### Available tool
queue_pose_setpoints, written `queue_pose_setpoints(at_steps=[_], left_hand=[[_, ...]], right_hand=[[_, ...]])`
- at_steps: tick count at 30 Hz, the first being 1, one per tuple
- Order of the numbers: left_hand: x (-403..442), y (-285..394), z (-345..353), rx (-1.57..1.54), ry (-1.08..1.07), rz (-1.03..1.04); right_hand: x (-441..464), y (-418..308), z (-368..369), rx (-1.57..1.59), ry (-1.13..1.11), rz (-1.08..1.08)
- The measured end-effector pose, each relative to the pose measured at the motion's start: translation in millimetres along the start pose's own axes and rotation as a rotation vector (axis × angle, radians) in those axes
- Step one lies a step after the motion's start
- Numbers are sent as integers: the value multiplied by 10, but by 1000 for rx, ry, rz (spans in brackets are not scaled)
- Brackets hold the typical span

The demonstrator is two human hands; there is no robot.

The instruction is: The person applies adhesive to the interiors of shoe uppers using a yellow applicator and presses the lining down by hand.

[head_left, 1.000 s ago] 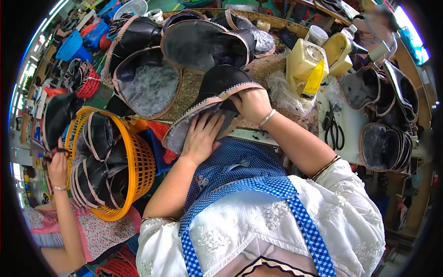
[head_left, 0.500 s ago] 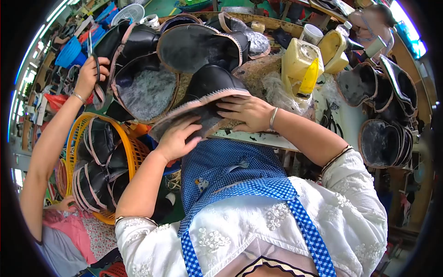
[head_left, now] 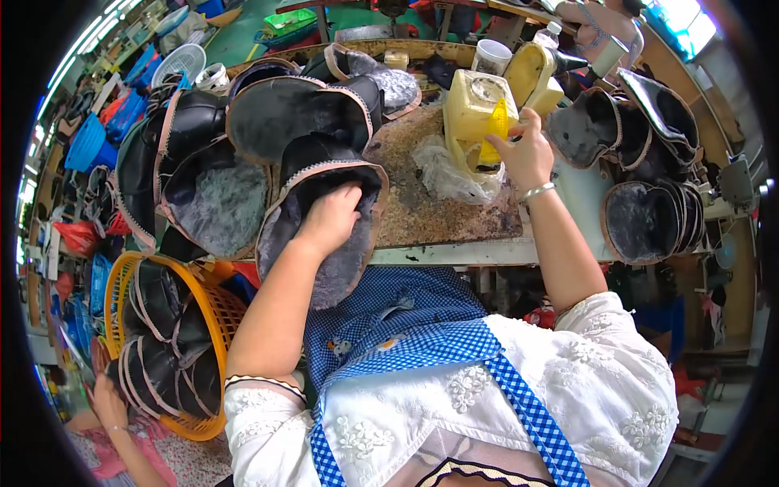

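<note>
fingers of left hand [head_left: 329, 221] curl inside lined shoe [head_left: 339, 274] at bench [head_left: 446, 253] edge, grip unclear; right hand [head_left: 529, 154] has left shoe, now at yellow handle [head_left: 497, 130], grasp unclear, so left alone steadies shoe

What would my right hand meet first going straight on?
Your right hand would likely meet the yellow handle by the pale yellow container; depth is unclear, so they may already touch.
</note>
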State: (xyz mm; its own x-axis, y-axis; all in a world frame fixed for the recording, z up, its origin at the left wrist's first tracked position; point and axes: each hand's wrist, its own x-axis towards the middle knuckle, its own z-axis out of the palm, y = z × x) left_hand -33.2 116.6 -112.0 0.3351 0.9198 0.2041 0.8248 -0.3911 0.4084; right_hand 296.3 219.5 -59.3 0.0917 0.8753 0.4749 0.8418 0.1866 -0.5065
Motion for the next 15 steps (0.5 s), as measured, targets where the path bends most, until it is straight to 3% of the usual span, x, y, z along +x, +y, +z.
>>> queue_pose_setpoints(at_steps=[1,2,3,4,7,8,9,11,12,15], left_hand=[[43,-7,-18,-20,0,-4],[71,-27,-35,-38,2,-14],[95,-62,-59,-55,6,-28],[108,-160,-1,-92,86,18],[186,-360,132,-193,120,-171],[220,-449,191,-241,138,-227],[271,-455,168,-292,161,-281],[348,-494,146,-236,33,-411],[385,-522,157,-193,7,-440],[500,-514,32,-132,-165,-487]], right_hand=[[60,61,43,76,-151,115],[112,236,156,321,-162,79],[138,240,137,290,-66,-96],[147,234,52,332,-105,-35],[103,252,-136,408,-377,-16],[96,322,-157,490,-448,186],[83,431,-161,635,-321,264],[84,698,-196,611,-310,311],[42,558,-319,652,-516,333],[-185,23,-237,837,-647,299]])
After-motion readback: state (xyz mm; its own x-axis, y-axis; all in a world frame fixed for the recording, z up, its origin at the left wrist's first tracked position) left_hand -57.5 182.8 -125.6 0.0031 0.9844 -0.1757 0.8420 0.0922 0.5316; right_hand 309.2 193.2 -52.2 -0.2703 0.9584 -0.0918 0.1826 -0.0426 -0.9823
